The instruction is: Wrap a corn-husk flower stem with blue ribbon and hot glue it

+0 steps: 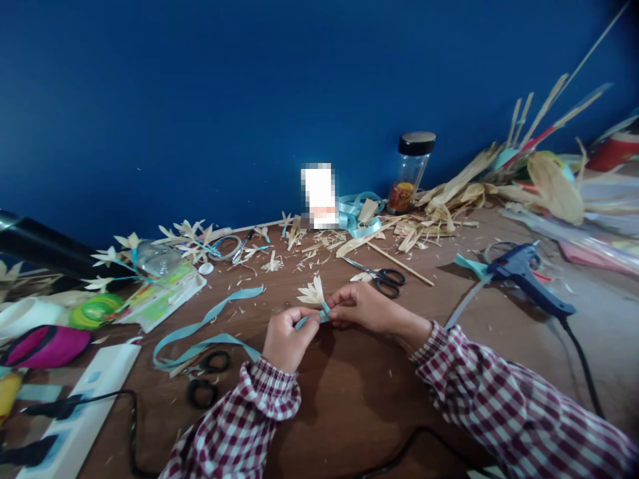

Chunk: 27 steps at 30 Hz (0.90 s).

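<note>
Working low over the middle of the bench (349, 399), both hands close together, almost touching. Pinching a pale blue ribbon (207, 320) in the left hand (285, 339), fingers curled tight on it. Gripping a small husk flower (311, 293) at its base with the right hand (362, 307), fingertips clamped where the ribbon meets the stem. Holding the flower upright just above the wood, petals fanned toward the wall. Letting the rest of the ribbon run leftward across the bench in a long loop, past black scissors (204, 378) lying near the left sleeve.

Just behind the right hand, lying flat: second scissors (382, 278). Farther right, resting on the bench with its cord running toward the near edge: a blue glue gun (524, 271). Against the blue wall, standing upright: a jar (412, 169) with a black lid, beside a heap of husks (459, 189). Off to the far left, scattered among scraps: more flowers (187, 236). At the near left corner, lying flat with a black plug in it: a white power strip (82, 419).
</note>
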Available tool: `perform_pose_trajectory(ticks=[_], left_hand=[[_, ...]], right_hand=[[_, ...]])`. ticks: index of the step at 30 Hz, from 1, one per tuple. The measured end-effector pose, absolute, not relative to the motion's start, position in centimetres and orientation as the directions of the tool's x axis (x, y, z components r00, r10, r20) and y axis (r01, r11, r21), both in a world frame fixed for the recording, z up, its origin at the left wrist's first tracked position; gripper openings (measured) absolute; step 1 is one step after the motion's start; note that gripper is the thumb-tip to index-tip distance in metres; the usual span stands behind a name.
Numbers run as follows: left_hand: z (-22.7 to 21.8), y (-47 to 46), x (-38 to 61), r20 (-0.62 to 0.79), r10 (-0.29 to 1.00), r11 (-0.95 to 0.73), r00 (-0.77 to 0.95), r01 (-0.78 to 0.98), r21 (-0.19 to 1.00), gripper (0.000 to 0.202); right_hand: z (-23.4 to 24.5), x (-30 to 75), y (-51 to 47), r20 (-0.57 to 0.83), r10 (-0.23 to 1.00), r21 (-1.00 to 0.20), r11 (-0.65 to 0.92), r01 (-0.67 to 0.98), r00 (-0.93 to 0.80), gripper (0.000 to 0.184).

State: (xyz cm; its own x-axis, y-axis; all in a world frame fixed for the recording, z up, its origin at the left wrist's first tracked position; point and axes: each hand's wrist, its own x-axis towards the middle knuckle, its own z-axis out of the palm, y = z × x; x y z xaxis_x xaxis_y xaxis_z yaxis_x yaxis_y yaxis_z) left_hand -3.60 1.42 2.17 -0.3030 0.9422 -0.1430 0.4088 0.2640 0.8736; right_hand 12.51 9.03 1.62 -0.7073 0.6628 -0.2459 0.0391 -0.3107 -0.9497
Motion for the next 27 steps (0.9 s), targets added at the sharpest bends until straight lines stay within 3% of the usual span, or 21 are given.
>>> perform_pose_trajectory(ticks=[19,27], left_hand=[[2.71,1.26,-3.30,-0.076,0.962,0.192,-0.264,0.447,0.874,0.027],[2.94,1.35,-3.47,-0.149,0.958,0.242,-0.247,0.407,0.881,0.028]], right_hand=[[1.77,12.66,9.35,-0.201,0.633,-0.965,-0.261,0.038,-0.747,0.023],[1.96,12.71,9.47,-0.129,0.622,-0.976,-0.217,-0.011,-0.772,0.025]])
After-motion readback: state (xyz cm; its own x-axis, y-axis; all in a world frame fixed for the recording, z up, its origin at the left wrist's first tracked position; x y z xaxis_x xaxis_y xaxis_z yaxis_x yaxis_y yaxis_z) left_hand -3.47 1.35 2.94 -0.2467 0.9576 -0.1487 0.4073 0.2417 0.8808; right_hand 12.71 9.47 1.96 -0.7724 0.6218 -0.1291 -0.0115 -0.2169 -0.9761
